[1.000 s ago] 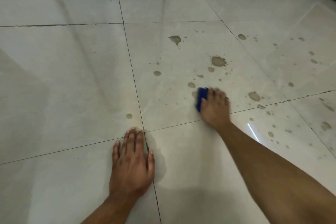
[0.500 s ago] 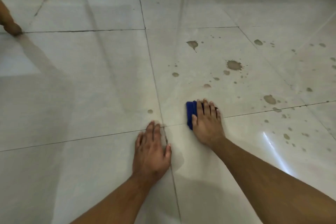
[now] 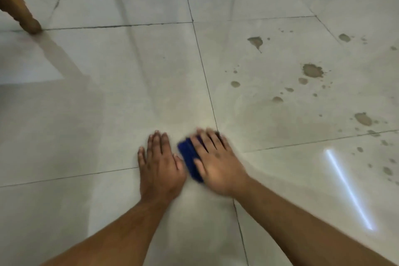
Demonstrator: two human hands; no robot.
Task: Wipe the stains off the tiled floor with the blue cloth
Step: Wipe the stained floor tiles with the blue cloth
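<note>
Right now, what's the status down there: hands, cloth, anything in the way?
Left hand flat on the tile, empty. Right hand pressing the blue cloth to the floor beside it. Brown stains remain up right. Wooden leg far left, clear of the work.

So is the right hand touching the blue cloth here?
Touching. The head view shows the right hand pressed flat on top of the blue cloth, covering most of it, with only the cloth's left edge showing beside the fingers.

Single head-worn wide-angle view, angled forward and steeply down, close over the tiled floor point(image 3: 108, 114), both forearms entering from the bottom edge, wooden furniture leg point(image 3: 19, 11) at far upper left
</note>
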